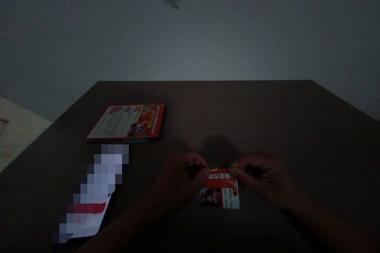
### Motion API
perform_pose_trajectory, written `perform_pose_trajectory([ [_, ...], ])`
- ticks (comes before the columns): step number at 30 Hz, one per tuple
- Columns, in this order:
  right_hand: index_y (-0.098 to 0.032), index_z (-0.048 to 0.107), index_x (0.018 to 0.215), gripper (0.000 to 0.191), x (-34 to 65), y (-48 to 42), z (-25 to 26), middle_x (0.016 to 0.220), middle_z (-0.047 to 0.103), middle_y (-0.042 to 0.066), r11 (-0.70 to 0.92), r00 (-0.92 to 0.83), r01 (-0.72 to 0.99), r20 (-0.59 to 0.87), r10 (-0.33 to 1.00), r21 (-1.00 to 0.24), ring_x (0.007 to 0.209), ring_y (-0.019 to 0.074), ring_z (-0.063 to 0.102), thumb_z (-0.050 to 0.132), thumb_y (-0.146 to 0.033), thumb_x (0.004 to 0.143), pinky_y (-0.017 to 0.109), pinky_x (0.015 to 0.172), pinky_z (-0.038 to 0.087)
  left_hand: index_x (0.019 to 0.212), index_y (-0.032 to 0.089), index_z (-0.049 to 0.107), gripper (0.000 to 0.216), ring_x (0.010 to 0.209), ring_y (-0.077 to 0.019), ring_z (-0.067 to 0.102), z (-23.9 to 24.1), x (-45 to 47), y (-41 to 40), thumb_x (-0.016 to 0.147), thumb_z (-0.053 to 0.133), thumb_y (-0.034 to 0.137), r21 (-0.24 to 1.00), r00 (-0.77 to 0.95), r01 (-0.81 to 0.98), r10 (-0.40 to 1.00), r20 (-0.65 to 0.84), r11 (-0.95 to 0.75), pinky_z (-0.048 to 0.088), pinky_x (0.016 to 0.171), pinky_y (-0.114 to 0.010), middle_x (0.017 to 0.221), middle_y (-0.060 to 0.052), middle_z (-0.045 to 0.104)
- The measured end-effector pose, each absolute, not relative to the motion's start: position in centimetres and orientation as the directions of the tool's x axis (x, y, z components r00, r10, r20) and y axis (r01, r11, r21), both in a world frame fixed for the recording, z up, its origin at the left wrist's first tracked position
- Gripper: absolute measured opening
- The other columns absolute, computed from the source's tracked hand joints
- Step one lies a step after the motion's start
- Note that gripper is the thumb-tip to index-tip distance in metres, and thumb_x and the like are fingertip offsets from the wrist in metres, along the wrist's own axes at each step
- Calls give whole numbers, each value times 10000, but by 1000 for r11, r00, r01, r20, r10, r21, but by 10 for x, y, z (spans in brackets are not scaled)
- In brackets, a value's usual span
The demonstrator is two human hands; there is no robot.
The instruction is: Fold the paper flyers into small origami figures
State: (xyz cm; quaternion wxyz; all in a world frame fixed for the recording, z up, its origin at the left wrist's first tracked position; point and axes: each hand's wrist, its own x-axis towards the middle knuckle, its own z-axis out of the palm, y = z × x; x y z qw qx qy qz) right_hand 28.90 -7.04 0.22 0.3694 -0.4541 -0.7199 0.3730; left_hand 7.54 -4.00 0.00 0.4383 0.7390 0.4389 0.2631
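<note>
Two hands are seen over a dark wooden table [267, 118], close to the middle of its near edge. A small folded leaflet [221, 191] is held between them. It is red at the top with pale characters, with a small photograph at its lower left and a white panel of fine print at its lower right.

The left hand [178, 178] is curled, and the leaflet's upper left corner is pinched at its fingertips [206, 172]. The right hand [261, 176] is curled likewise, and the upper right corner is pinched at its fingertips [234, 172]. The leaflet's upper edge is spanned by the two pinches, and its lower edge is turned toward the near edge of the table. Whether the leaflet rests on the table or is lifted just clear of it cannot be told in the low light. Both forearms are seen entering from the near edge.

A second leaflet [127, 121], larger and unfolded, is laid flat toward the far left part of the table, well apart from the hands. Red borders and a white text panel are noted on it. A sheet of white paper [95, 193] with a red band is laid near the left near corner, its surface obscured by blur. A plain pale wall [190, 39] is seen beyond the far edge. Lighting is dim throughout, and the print is not legible.
</note>
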Motion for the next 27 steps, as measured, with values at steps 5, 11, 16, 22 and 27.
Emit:
perform_pose_trajectory([
  [5,-131,638,642,201,289,-70,4,524,591,-4,327,-299,382,219,929,-865,448,67,511,578,-179,829,177,441,390,694,155,650,145,551,-108,565,3,73,-39,765,555,240,883,467,419,884,-8,-212,396,499,-190,618,-2,651],
  [11,-146,642,652,191,290,-71,4,535,598,-7,328,-298,398,218,929,-857,451,71,516,580,-187,828,182,439,392,723,156,653,138,596,-118,584,3,71,-37,769,571,257,903,467,411,880,-91,-125,423,542,-198,647,0,660],
  [16,-154,642,650,228,293,-71,4,533,606,12,239,-221,417,157,963,-877,448,94,520,579,-265,839,207,440,413,720,147,648,164,626,-118,589,-1,71,-36,779,586,287,929,481,365,867,-129,-64,425,566,-195,678,0,663],
  [22,-156,622,608,263,294,-71,8,487,585,10,229,-186,440,161,969,-868,434,100,509,586,-294,829,211,435,402,798,156,656,235,629,-116,581,-7,74,-40,846,522,344,946,450,325,880,-151,-4,406,548,-186,687,11,651],
  [27,-158,631,617,255,286,-70,3,483,577,-1,187,-138,407,142,980,-894,432,96,508,593,-299,826,208,440,404,674,168,539,327,510,-93,465,-10,86,-48,899,423,376,915,325,387,945,-18,-116,330,474,-195,554,47,495],
])
